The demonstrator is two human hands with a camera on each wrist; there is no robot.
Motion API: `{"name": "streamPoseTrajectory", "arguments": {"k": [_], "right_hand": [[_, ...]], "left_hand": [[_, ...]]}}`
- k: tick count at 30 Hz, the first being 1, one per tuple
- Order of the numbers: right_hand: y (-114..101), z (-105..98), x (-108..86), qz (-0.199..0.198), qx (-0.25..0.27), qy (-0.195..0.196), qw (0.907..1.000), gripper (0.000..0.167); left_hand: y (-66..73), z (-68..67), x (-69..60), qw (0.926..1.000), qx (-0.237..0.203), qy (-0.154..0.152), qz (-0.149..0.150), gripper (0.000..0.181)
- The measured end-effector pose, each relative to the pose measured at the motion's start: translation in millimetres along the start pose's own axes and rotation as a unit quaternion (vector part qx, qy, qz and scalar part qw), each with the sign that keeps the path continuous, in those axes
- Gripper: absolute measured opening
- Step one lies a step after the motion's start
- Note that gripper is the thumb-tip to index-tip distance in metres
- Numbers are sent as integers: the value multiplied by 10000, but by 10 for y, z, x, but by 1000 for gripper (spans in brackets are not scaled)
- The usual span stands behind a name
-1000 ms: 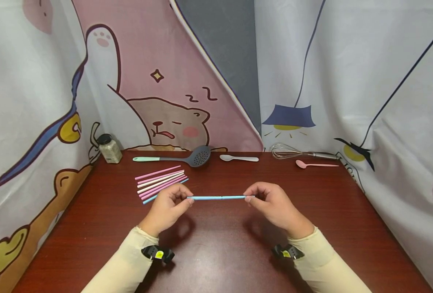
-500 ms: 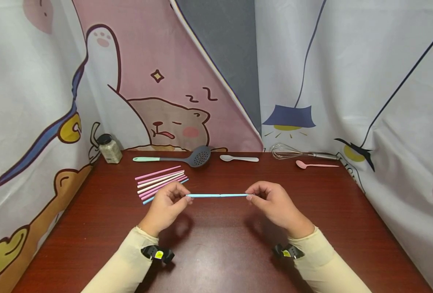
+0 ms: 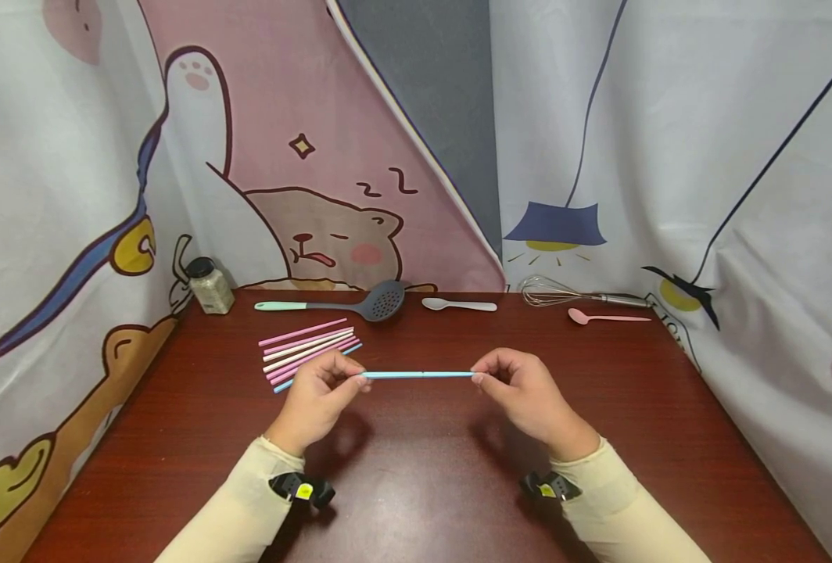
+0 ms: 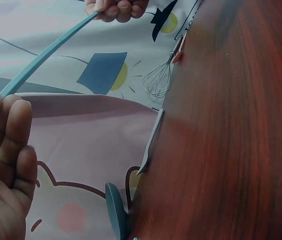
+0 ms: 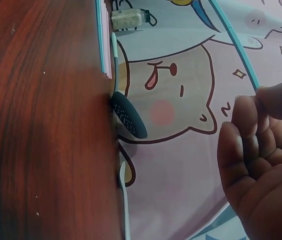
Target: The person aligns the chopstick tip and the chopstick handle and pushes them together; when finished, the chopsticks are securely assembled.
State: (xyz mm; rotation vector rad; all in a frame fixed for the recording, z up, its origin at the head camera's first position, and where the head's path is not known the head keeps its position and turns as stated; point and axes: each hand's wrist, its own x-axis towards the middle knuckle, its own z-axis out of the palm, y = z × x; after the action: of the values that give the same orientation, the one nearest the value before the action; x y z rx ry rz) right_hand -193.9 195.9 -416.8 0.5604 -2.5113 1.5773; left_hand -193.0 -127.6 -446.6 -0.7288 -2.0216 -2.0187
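A light blue straw (image 3: 416,375) is stretched level between both hands, raised above the table. Around its middle runs a small dark crease or joint, also visible on the straw (image 4: 51,49) in the left wrist view. My left hand (image 3: 319,400) pinches one end between thumb and fingertips. At the other end, my right hand (image 3: 530,399) pinches in the same way; the fingers cover both tips. Beyond the left hand, pink straws (image 3: 303,331), white ones and a blue straw (image 3: 354,349) lie side by side on the table, partly hidden by that hand.
Along the back of the dark red table (image 3: 416,485) lie a slotted spoon (image 3: 382,302), a white spoon (image 3: 460,305), a whisk (image 3: 553,292) and a pink spoon (image 3: 585,317). A black-lidded jar (image 3: 212,289) stands back left. Printed curtains (image 3: 261,117) hang behind and at the sides.
The blue straw has risen very slightly and looks straighter, with its slight bend at the middle gone. Both hands keep their pinch in nearly the same place.
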Motion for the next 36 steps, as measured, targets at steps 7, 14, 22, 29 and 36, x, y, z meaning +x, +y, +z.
{"name": "streamPoseTrajectory", "arguments": {"k": [7,14,22,29,36], "right_hand": [[-5,15,-2,7,-74,133,9999,11],[25,-5,6,15,-7,-34,10000,11],[152,-22,57,293,100,68,9995,6],[174,-40,63,361,35,11,9993,8],[158,-46,62,401,75,46,9992,6]], "left_hand": [[-4,43,-5,9999,-61,13,153,32],[-29,13,8,9999,-1,-68,125,16],[-143,-195,42,9991,331,-232,156,7],[-272,-587,76,9905,1307,26,-416,8],[-326,-874,80,9748,2041,-194,-883,7]]}}
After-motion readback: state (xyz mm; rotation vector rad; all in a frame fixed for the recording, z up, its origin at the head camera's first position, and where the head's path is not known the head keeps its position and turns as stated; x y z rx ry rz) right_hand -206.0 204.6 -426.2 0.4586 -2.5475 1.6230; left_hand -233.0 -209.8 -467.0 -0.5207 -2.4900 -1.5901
